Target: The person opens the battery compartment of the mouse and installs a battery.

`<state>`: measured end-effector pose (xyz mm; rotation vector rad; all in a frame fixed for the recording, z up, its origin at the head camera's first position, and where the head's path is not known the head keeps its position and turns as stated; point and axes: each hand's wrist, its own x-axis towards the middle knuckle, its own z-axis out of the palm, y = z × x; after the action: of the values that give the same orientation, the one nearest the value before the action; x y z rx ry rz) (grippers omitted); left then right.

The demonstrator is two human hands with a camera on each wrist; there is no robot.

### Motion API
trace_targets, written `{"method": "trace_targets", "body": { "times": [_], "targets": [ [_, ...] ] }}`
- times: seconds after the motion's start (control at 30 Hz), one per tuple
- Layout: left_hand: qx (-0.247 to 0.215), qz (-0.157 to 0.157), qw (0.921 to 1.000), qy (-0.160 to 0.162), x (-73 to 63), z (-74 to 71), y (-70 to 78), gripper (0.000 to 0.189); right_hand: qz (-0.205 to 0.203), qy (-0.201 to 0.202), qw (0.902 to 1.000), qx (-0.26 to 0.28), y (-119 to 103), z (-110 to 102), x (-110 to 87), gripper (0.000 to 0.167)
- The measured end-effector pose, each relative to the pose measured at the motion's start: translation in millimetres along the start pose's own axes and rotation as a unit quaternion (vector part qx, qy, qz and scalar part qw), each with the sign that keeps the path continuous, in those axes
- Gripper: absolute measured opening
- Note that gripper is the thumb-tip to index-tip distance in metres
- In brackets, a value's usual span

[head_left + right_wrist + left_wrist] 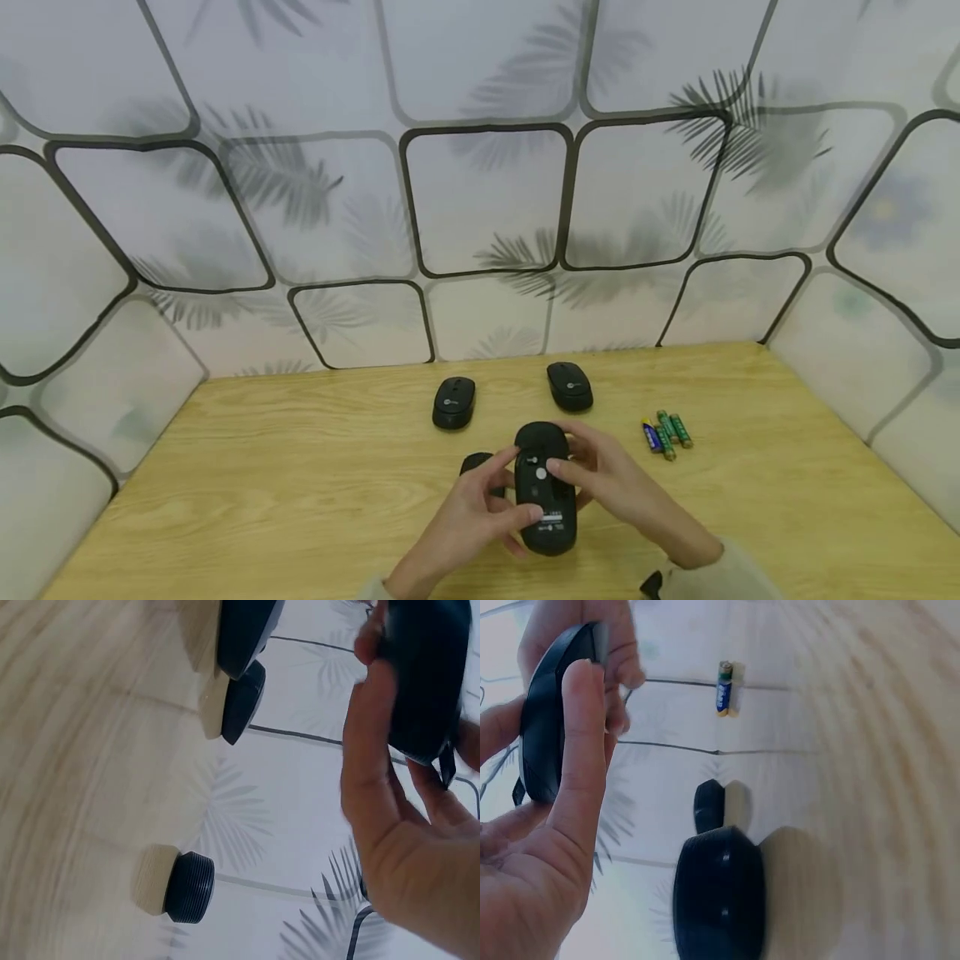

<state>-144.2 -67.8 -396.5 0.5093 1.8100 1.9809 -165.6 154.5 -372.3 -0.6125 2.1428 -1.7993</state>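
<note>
A black computer mouse (534, 492) is held up with its underside toward the head camera; a white round spot and a small label show on it. My left hand (468, 517) grips its left side, with the thumb on the lower underside near the label. From the other side my right hand (611, 475) holds it, thumb pressing on the upper underside. A thin dark piece (448, 765) sticks out from the mouse's edge in the right wrist view. Partly hidden behind my left fingers, another black mouse (476, 462) lies on the table.
Two more black mice (454, 403) (570, 387) lie toward the back of the wooden table (300, 467). Several small batteries, green ones (681, 430) and a blue one (651, 436), lie together at the right. Patterned walls (487, 317) enclose the table's back and sides.
</note>
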Motion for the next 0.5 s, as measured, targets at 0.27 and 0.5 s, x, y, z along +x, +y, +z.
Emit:
{"method": "trace_targets", "body": {
  "times": [0.27,0.5],
  "targets": [
    [-0.007,0.002,0.9999,-0.009,-0.5,2.1,-2.8,0.07,-0.013,0.1,0.9948,0.006,-9,-10,5.6,0.027],
    [-0.018,0.014,0.9997,-0.007,-1.1,-2.1,0.0,0.072,-0.001,0.117,0.993,0.017,-8,-20,11.5,0.024]
  ]
}}
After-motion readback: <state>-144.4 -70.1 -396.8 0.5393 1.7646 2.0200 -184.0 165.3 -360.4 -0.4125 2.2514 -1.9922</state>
